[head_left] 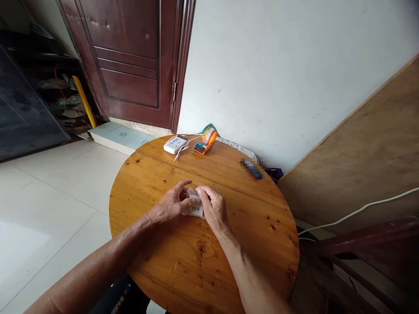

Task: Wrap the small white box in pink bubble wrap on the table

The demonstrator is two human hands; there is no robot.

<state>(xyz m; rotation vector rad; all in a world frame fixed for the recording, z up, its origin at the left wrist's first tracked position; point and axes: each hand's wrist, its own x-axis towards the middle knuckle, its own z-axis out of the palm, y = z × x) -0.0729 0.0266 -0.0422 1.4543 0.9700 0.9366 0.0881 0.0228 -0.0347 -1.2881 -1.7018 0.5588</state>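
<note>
Left fingers (185,183) half-open, right fingers (206,189) curled tighter — both hold a clear barcoded packet (196,210).

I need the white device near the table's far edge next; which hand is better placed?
Probably the left hand: it is nearer the white device, while the right hand sits farther right. Both hands are on the clear plastic pack.

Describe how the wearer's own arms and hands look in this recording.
The left hand and right hand are ungloved. The left forearm and right forearm show no sleeves, and no watch or bracelet at either wrist. No ring can be made out on the visible fingers.
</note>
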